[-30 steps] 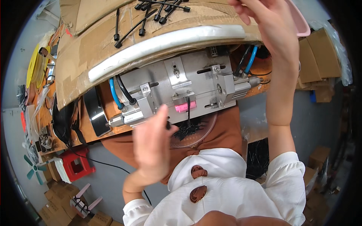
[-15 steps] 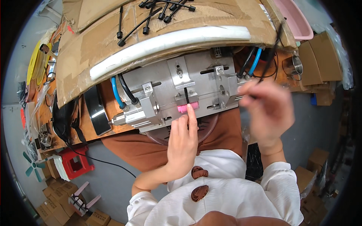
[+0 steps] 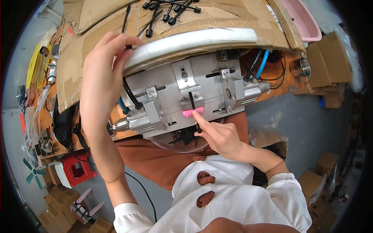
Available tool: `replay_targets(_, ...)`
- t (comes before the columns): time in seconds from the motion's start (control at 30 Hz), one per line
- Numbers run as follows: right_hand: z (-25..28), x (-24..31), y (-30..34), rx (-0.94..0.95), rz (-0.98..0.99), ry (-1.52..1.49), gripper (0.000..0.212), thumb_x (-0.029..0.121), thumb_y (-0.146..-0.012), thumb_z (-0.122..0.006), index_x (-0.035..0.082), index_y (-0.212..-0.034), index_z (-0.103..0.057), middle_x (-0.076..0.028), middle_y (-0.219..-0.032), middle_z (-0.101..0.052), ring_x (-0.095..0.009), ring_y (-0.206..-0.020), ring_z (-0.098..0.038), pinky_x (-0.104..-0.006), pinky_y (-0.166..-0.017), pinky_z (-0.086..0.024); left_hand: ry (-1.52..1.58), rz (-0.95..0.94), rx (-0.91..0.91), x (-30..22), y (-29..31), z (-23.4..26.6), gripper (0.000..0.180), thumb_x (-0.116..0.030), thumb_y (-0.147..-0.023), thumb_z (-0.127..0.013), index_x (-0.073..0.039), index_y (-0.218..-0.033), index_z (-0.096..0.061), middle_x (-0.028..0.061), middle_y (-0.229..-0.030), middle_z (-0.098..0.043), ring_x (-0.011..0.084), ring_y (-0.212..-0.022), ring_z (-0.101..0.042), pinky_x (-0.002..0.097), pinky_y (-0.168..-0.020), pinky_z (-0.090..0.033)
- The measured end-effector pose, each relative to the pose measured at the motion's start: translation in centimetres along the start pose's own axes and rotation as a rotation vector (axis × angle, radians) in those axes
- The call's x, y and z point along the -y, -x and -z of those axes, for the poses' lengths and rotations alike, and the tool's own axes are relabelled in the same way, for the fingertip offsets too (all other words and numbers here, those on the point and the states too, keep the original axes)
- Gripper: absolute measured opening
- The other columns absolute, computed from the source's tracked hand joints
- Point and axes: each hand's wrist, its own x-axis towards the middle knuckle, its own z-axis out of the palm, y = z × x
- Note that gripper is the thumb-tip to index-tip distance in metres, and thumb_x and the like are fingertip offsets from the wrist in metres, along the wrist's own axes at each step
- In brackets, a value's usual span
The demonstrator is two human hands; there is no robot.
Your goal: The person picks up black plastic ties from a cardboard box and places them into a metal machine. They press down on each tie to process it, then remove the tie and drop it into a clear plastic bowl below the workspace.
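Observation:
My left hand [image 3: 103,66] reaches over the cardboard at the far left. Its thumb and fingers pinch the dark capped end of a black rod, mostly hidden by the hand. My right hand [image 3: 223,140] is at the metal fixture [image 3: 171,99], index fingertip pressing beside the pink block [image 3: 188,113]. A thin black rod [image 3: 192,100] lies in the fixture across that block, and a black end shows between my right index finger and thumb. More black capped rods [image 3: 171,15] lie loose on the cardboard [image 3: 217,37].
A white foam strip [image 3: 194,40] edges the cardboard. Metal clamp blocks with blue hoses [image 3: 264,64] flank the fixture. Below it, a clear basin [image 3: 165,145] on my lap holds several black rods. A metal cup [image 3: 301,68] stands right; a red stool [image 3: 77,169] is lower left.
My left hand has left the pink block and moved up left to the loose rods. My right hand has come down from the right to the block; the long rod it held raised is gone from there.

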Motion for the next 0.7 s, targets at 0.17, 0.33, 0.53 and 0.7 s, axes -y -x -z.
replay_targets(0.17, 6.1, -0.7, -5.3, -0.207, 0.217, 0.175, 0.052, 0.013, -0.075, -0.074, 0.001, -0.122, -0.056, -0.007, -0.071, -0.056, -0.02, -0.059, -0.056, -0.0316, -0.049, -0.044, -0.184, 0.059, -0.318, -5.4, 6.5, -3.8, 0.068, 0.016, -0.07, -0.062, -0.012, -0.132, -0.057, 0.0083, -0.09, -0.057, 0.019, -0.08, -0.053, 0.0295, -0.074, -0.048)
replay_targets(0.33, 10.4, -4.1, -19.6, -0.481, 0.371, 0.573, 0.019, 0.005, -0.087, -0.058, -0.007, -0.102, -0.057, -0.012, -0.078, -0.061, -0.01, -0.067, -0.059, -0.0268, -0.058, -0.049, -0.2, 0.029, -0.133, -8.8, 13.5, -9.7, 0.059, 0.005, -0.071, -0.065, 0.009, -0.128, -0.052, 0.0108, -0.094, -0.056, 0.0217, -0.08, -0.051, 0.0318, -0.07, -0.045)
replay_targets(0.53, 16.0, -0.5, -20.1, 0.17, -0.149, 0.141, 0.017, 0.005, -0.085, -0.052, -0.003, -0.097, -0.06, -0.019, -0.079, -0.062, -0.029, -0.075, -0.063, -0.0399, -0.068, -0.051, -0.283, 0.069, -0.028, -9.9, 13.8, -13.2, 0.065, 0.003, -0.069, -0.06, 0.008, -0.133, -0.046, 0.0107, -0.096, -0.053, 0.0226, -0.081, -0.051, 0.0306, -0.072, -0.047)
replay_targets(0.7, 16.1, -4.0, -12.4, -0.23, -0.055, -0.399, 0.023, 0.004, -0.083, -0.062, -0.002, -0.105, -0.06, -0.005, -0.085, -0.061, -0.01, -0.066, -0.053, -0.0218, -0.056, -0.042, -0.196, 0.125, 0.048, -10.2, 13.4, -13.0, 0.071, 0.0, -0.073, -0.07, 0.003, -0.138, -0.041, 0.0115, -0.094, -0.052, 0.0271, -0.085, -0.049, 0.0365, -0.075, -0.044)
